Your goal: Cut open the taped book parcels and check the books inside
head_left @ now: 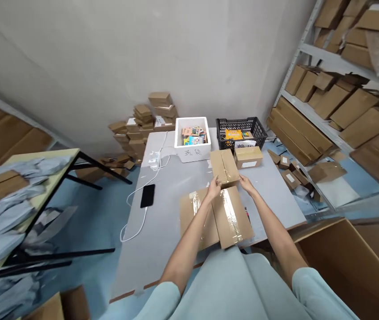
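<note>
A taped cardboard box (224, 165) lies between my hands on the grey table, behind two larger taped boxes. My left hand (213, 189) grips its near left corner, with the fingers pointing up along the side. At the near right corner, my right hand (247, 183) holds the same box, its thumb and fingers closed on the edge. Below my left forearm sits one larger cardboard box (206, 229), partly hidden by the arm. Beside it, between my forearms, is the other large cardboard box (243, 218), with shiny tape along its top.
At the table's back stand a white foam box (192, 153) of colourful packets, a black crate (221, 143) and a small labelled carton (248, 155). A phone (147, 196) with a white cable lies left. Shelves of cartons (352, 104) rise right; an open carton (349, 262) stands near my right side.
</note>
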Tool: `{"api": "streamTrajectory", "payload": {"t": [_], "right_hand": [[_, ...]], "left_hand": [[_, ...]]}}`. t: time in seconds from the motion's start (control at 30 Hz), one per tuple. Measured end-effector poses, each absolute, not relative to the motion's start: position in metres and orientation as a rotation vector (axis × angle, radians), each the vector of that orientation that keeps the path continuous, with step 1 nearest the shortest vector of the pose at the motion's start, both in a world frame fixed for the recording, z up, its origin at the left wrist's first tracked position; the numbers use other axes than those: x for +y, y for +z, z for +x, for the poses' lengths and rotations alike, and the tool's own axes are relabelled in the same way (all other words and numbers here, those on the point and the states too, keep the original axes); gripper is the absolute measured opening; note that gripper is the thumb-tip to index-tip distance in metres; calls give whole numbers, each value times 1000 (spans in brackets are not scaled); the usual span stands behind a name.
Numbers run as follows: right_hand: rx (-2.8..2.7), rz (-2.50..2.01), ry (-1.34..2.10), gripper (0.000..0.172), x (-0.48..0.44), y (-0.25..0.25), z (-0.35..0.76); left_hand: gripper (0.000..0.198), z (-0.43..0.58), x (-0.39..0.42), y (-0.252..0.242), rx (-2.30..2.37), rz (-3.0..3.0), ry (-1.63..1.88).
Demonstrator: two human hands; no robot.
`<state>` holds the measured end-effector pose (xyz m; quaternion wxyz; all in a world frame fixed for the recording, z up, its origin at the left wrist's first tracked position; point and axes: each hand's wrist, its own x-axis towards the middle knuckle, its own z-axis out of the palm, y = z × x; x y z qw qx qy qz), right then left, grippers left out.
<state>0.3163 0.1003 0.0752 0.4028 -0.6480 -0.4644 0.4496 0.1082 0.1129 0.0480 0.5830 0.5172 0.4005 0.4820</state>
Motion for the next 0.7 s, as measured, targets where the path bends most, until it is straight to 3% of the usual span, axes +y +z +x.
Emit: {"api": "streamTrajectory", "payload": {"t": [0.13,0.37,0.7], "right_hand": [[-1050,-1693,1061,65,17,74,314],[-685,-1707,857,87,-203,65,316],[-171,-1790,342,77,-466,99,354]], "left_hand": [[38,102,64,56,1050,1193,983],[50,122,-67,52,857,1354,728],[57,222,-281,36,429,1582,105]]}}
